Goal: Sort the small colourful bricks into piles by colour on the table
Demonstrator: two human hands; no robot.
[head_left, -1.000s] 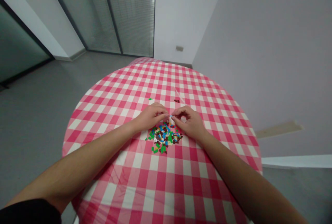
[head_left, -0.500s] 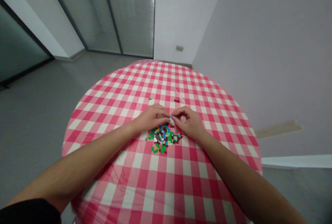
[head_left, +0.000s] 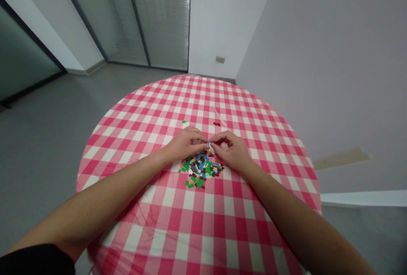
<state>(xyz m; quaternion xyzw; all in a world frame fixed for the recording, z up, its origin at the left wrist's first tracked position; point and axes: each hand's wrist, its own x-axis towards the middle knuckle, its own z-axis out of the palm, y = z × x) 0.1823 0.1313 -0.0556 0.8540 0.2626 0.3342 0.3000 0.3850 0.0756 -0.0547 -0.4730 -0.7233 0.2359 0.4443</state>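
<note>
Between my fingertips is a small blue toy brick point(head_left: 209, 143), pinched from both sides just above the far edge of a brick pile. My left hand point(head_left: 188, 142) closes thumb and forefinger on its left side. From the right, my right hand point(head_left: 232, 150) grips it the same way, fingertips nearly touching those of the left. Just below lies a loose pile of small building bricks point(head_left: 202, 169) in green, blue, dark brown, white and some yellow and red. My fingers cover much of the held piece, so its exact shape is hidden.
A round table wears a pink-and-white checked cloth point(head_left: 197, 224). Beyond my hands lie a small green brick point(head_left: 184, 122) and some dark brown bricks point(head_left: 216, 124). Grey floor point(head_left: 41, 139) shows at left, a wall point(head_left: 333, 75) at right, and glass panels point(head_left: 152, 20) behind.
The blue brick has tilted slightly between my fingertips and looks more upright. Both hands stay almost in place, and the pile looks the same.
</note>
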